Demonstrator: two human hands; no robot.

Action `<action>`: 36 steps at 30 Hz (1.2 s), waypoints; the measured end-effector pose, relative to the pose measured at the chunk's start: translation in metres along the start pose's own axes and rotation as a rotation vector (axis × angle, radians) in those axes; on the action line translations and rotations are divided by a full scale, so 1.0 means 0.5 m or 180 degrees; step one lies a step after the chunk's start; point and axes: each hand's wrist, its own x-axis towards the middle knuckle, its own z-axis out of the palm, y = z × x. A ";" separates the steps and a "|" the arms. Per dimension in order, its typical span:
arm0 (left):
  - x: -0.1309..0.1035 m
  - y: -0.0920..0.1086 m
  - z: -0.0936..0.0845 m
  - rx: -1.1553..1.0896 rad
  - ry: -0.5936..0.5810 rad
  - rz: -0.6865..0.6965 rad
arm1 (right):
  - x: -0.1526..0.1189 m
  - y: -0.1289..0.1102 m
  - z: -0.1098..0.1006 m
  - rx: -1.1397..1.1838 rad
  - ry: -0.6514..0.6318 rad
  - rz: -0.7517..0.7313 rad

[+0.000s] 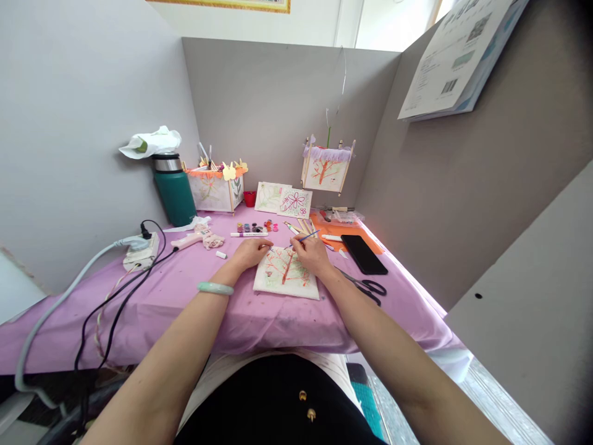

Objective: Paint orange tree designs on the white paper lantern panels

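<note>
In front of me lies a square white panel (278, 285) painted with a red-brown tree and dots of green and orange. My left hand (250, 253), with a pale green bangle on its wrist, is closed at the panel's upper left corner, fingertips pinching its edge. Above the upper right part, my right hand (311, 253) grips a thin blue paintbrush (309, 235), its tip pointing left near the top edge. Small paint pots (257, 227) and a white-and-purple marker (249, 235) lie just beyond the panel. A white cap (221, 254) rests left of my left hand.
Black scissors (365, 285) and a phone (364, 254) lie at the right. On the left stand a green bottle (175, 194) and a power strip (141, 252) with trailing cables. A decorated box (213, 191) and a hanging lantern (327, 170) are at the back, between grey partitions.
</note>
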 end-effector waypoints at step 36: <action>0.004 -0.010 0.006 -0.0004 0.0040 0.0125 | -0.005 -0.010 -0.004 0.0280 -0.0462 -0.0255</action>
